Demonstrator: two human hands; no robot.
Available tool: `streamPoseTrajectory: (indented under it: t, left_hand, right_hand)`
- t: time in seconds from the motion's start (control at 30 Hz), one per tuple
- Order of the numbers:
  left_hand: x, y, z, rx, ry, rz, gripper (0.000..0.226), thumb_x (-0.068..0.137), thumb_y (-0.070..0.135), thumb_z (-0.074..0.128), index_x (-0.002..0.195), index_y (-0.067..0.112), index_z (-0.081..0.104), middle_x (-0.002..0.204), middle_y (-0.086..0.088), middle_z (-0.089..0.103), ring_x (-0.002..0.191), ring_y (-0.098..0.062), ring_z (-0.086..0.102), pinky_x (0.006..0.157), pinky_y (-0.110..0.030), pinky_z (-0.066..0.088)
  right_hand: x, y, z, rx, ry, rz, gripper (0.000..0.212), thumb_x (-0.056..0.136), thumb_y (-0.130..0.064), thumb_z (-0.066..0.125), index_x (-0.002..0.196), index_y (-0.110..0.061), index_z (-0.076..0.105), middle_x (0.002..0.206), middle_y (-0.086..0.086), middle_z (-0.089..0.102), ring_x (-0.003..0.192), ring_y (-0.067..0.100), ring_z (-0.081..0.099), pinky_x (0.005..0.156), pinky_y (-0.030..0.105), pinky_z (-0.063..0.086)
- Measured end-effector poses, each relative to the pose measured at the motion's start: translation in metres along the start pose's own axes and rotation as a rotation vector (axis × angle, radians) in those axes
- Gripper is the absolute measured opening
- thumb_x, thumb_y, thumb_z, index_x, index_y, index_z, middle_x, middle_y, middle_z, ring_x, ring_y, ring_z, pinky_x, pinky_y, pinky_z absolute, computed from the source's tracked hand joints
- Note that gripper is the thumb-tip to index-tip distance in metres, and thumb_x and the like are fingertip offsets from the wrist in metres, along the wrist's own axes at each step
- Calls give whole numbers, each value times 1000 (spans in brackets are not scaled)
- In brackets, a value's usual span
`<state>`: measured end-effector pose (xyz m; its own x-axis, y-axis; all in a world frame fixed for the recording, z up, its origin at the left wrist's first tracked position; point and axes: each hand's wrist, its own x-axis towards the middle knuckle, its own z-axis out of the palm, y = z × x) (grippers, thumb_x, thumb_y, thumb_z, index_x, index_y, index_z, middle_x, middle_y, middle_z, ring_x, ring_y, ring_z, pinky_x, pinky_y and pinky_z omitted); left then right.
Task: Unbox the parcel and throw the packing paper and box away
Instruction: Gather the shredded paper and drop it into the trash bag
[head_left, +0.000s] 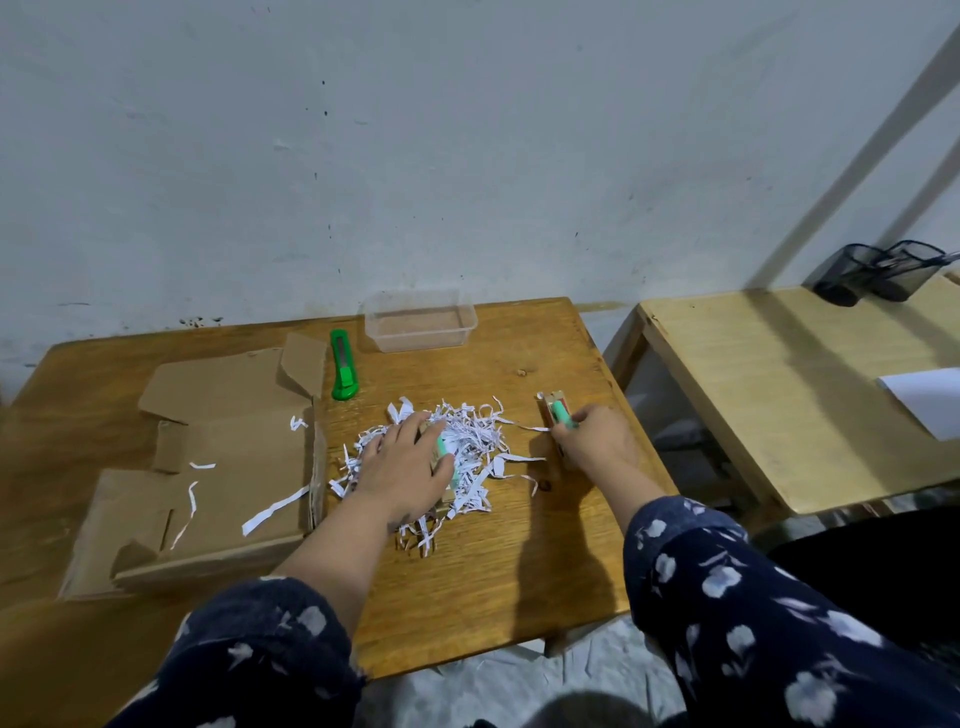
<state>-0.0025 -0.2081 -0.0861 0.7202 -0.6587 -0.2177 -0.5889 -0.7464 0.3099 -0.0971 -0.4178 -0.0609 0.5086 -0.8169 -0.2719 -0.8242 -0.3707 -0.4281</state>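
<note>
An opened, flattened cardboard box (218, 467) lies on the left of the wooden table (493, 571), with a few white paper strips on it. A pile of shredded white packing paper (478, 431) sits mid-table. My left hand (405, 467) rests on the pile, fingers closed around a small packaged item with a mint-green part (445, 452). To the right of the pile, my right hand (592, 436) grips a second small cardboard-backed mint-green item (556, 408) lying on the table.
A green utility knife (343, 366) lies behind the pile. A clear plastic container (420, 319) stands at the back edge by the wall. A lighter table (779, 395) to the right carries black mesh holders (878, 273) and a white sheet (930, 397).
</note>
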Motion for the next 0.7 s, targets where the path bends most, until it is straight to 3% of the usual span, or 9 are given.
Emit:
streamPoseTrajectory:
  t: [0.07,0.13,0.3,0.43,0.5,0.57,0.7]
  left_hand:
    - [0,1,0,-3,5,-3,55,100,46,26,152,30,19,160,6,10,146,-22,10,118,-44,5]
    - [0,1,0,0,8,-4,55,100,46,26,152,30,18,160,6,10,146,-22,10,118,-45,5]
    - [-1,-3,0,14,34,35,59,100,48,23,153,32,2,162,6,4,148,-17,5,118,-47,3]
    - [-8,-10,-4,-28,96,40,56,103,38,17,152,30,-10,161,9,-9,148,-11,-2,119,-47,-2]
    - [-13,-14,-6,-22,99,19,56,103,33,16,152,27,-10,160,9,-10,148,-11,-3,119,-47,-5]
    - [-17,-20,-5,-3,87,-13,55,103,32,16,153,25,-7,161,10,-8,148,-10,-4,118,-48,-6]
    - [-22,-30,0,23,-16,-80,55,103,34,16,154,23,-3,161,8,-7,148,-11,-7,118,-50,-4]
  right_hand:
    - [2,2,5,-15,17,-6,36,85,-38,62,115,-17,62,125,8,50,88,18,56,75,34,52]
    - [2,2,6,-36,14,-24,39,87,-37,60,120,-15,61,125,8,48,92,20,55,81,37,53]
    - [-8,-5,6,-214,157,-206,43,90,-39,55,128,-18,56,131,7,48,122,27,43,99,41,38]
    - [-27,-24,22,-120,97,-400,28,91,-32,53,114,-20,66,124,4,57,115,24,50,95,41,42]
    - [-42,-36,35,-39,-27,-463,23,91,-29,54,106,-19,69,112,3,65,93,19,62,81,36,53]
    - [-59,-49,45,64,-140,-490,21,89,-30,58,102,-19,69,97,1,70,80,18,66,69,31,54]
    - [-78,-61,63,78,-195,-515,42,79,-43,67,112,-17,61,105,3,65,94,23,63,79,33,51]
